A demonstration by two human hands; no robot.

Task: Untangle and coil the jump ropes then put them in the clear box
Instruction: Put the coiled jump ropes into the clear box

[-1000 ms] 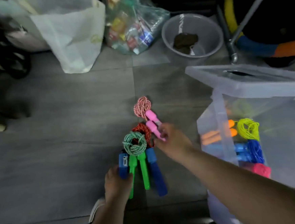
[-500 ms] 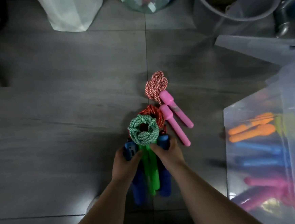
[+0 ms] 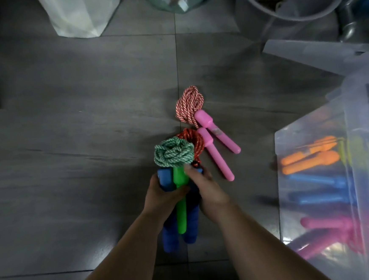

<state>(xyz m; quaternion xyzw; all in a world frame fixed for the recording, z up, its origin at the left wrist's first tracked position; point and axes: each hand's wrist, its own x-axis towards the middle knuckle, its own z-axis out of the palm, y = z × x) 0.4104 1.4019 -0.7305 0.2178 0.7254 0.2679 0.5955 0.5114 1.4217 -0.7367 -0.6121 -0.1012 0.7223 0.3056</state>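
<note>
The left hand (image 3: pixel 161 197) and right hand (image 3: pixel 208 191) clasp the coiled green- and blue-handled jump ropes (image 3: pixel 181 215), handles bodyward, while the clear plastic box (image 3: pixel 310 130) lies rightward, nearer the right hand.

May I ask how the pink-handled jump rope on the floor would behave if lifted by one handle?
Its slim plastic-looking handles suggest the pink-handled jump rope is light and stiff there. The coiled cord looks soft, so coil and second handle would likely dangle and may loosen.

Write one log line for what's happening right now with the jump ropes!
left hand: grips blue and green handles | right hand: grips them too | pink-handled rope: coiled on floor | clear box: holds other ropes
</note>
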